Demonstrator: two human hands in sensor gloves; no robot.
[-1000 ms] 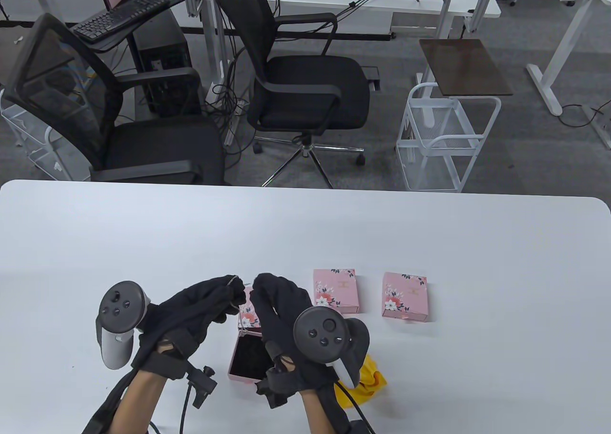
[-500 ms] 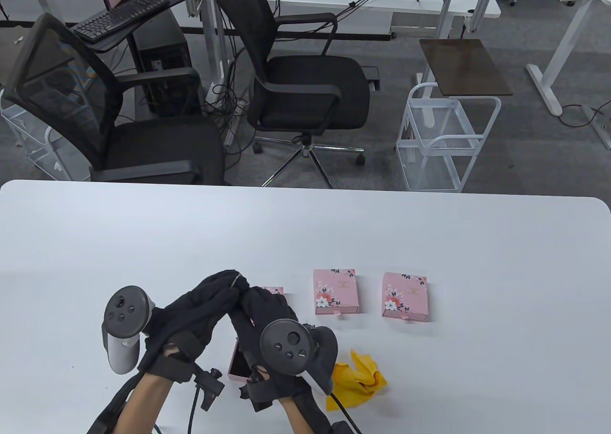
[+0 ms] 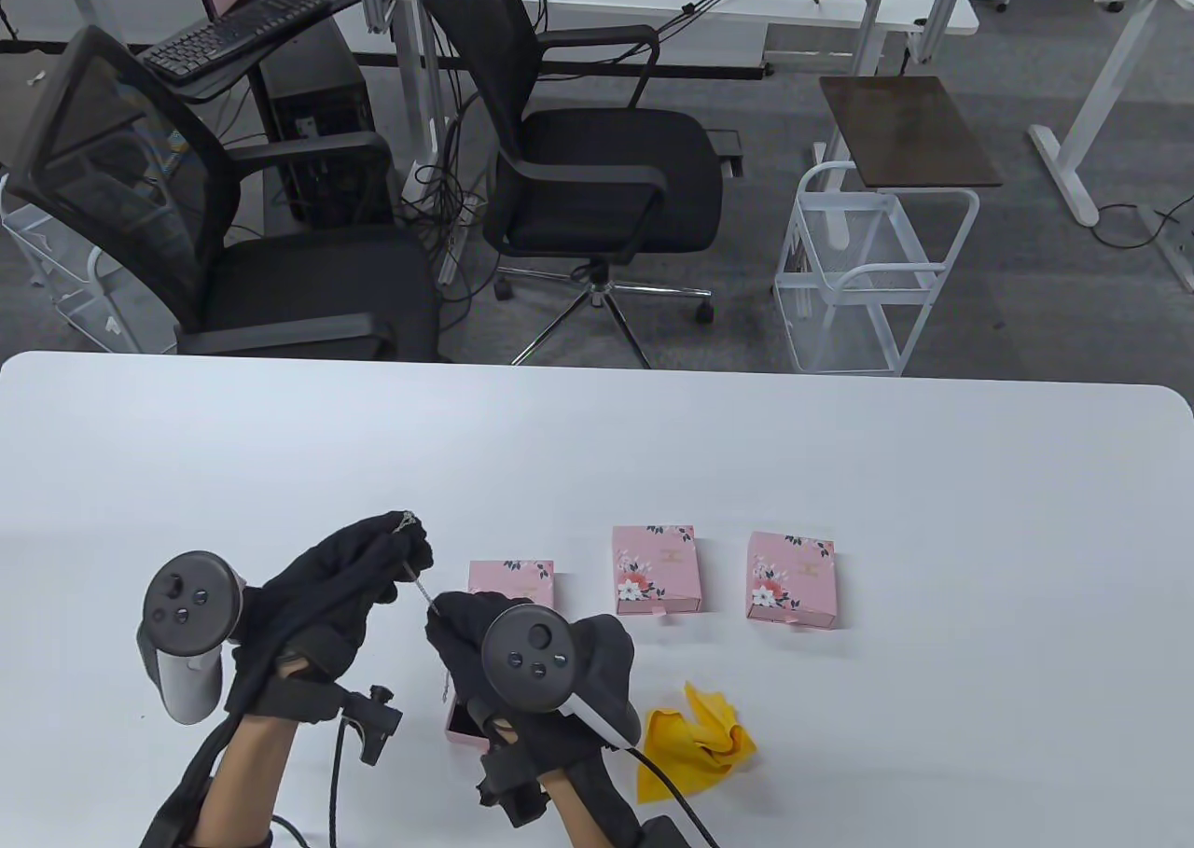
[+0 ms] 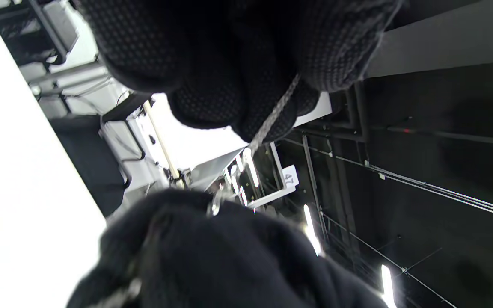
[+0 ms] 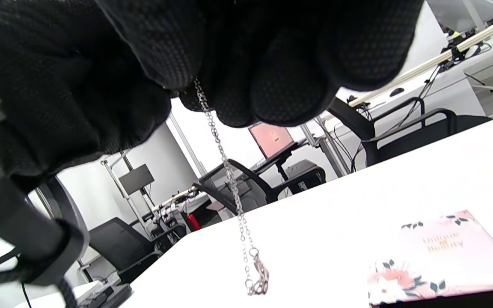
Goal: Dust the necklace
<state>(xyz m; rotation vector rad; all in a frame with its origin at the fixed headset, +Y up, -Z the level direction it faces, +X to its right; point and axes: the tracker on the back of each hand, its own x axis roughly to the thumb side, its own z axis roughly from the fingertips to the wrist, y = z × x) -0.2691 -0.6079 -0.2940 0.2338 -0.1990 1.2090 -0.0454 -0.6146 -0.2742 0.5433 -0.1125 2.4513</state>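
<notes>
A thin silver necklace chain (image 3: 422,585) runs taut between both hands above the table. My left hand (image 3: 408,535) pinches its upper end. My right hand (image 3: 438,608) pinches it lower down, and the loose tail hangs below the fingers. In the right wrist view the chain (image 5: 229,179) dangles from my fingertips (image 5: 272,98) over the white table. In the left wrist view the chain (image 4: 272,115) runs from my fingers down to the other glove (image 4: 212,256). The yellow cloth (image 3: 695,741) lies crumpled on the table right of my right hand, untouched.
An open pink box (image 3: 462,731) sits partly hidden under my right hand, with its floral lid (image 3: 510,579) just beyond. Two closed pink floral boxes (image 3: 657,568) (image 3: 789,577) stand to the right. Office chairs stand beyond the table's far edge.
Both hands moved left and nearer to me. They drew apart, so the chain now stretches between them. The pink lid has come into view.
</notes>
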